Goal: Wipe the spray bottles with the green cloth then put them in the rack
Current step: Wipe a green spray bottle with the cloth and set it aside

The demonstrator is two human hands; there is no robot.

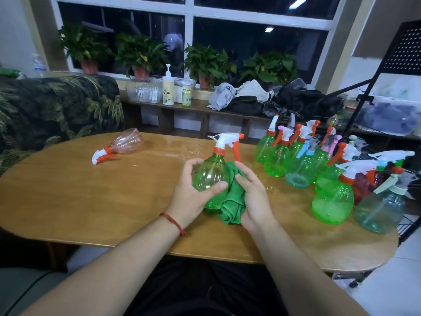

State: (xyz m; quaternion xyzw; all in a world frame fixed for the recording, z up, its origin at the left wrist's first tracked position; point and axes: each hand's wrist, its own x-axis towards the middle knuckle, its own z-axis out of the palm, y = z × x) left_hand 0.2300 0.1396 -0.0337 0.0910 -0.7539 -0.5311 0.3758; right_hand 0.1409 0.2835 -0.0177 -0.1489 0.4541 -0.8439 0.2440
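Left hand (193, 197) grips the bottle (210, 174) over mid-counter (91, 201), axis near upright, nozzle up (trigger points right). Right hand (252, 199) holds the cloth (232, 201) bunched against its right flank. Rack (407, 49) sits far right, so the right hand is nearer.

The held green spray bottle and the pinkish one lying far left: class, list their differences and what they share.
The green bottle is clear green; the pinkish bottle is clear pale pink. The green bottle is roughly upright, gripped by the left hand, green cloth against it; the pinkish bottle lies on its side, untouched. Both have white-and-orange trigger heads.
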